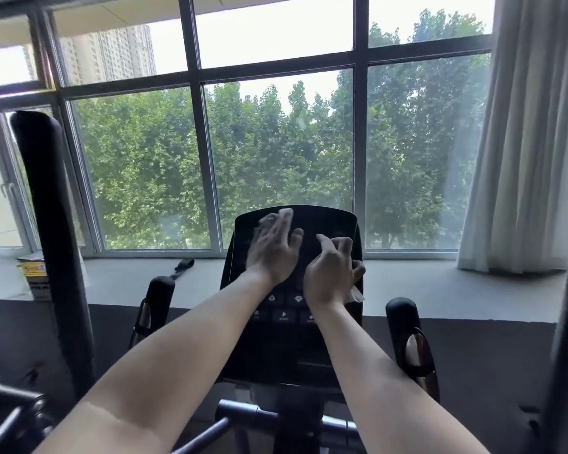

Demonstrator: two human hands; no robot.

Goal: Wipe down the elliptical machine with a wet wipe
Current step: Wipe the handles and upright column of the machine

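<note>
The elliptical's black console (328,221) stands in front of me, with a row of buttons (283,314) low on its face. My left hand (274,247) lies flat on the upper left of the screen, fingers straight, pressing a white wet wipe (284,213) that shows blurred past the fingertips. My right hand (333,270) is at the console's right side, fingers curled round a second white wipe (354,294) that sticks out below the palm.
Two short black grips (158,290) (404,319) flank the console, and a tall black padded handle (46,204) rises at the left. Behind is a grey window sill (423,283) with a box (35,273) at left, large windows and a white curtain (532,142).
</note>
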